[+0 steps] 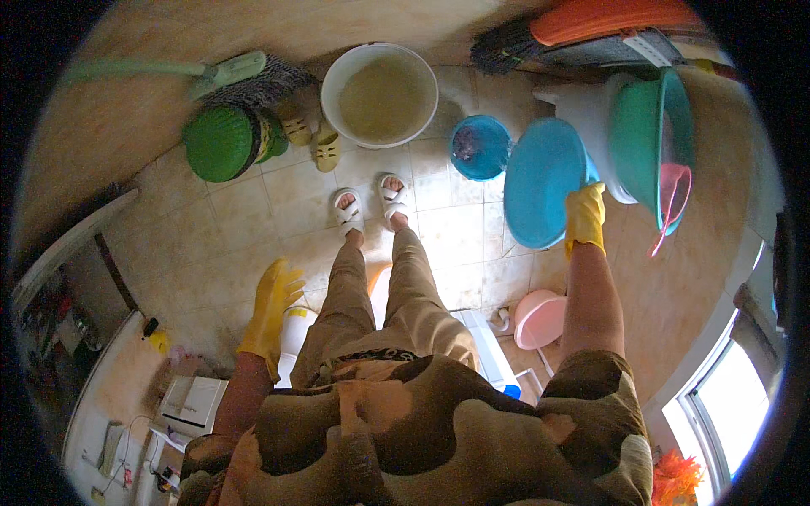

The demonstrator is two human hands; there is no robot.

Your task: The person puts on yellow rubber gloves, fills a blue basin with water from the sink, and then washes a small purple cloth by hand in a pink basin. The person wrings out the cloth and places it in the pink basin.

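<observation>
My right hand [585,215], in a yellow rubber glove, grips the rim of a blue plastic basin [544,183], which is tilted on its side. Beside the basin's left edge stands a smaller blue bucket [481,147] with water and something dark in it; a splash shows at its right rim. My left hand [275,310], in a matching yellow glove, hangs at my left side with its fingers apart and nothing in it. A large white tub [380,95] of murky water stands on the floor ahead of my feet.
A green basin [639,139] with a pink dipper [674,196] is at the right. A pink basin [540,319] lies lower right. At the left are a mop [253,82], a green basket-like bin [221,142] and yellow clogs [327,148]. A broom [509,50] leans top right.
</observation>
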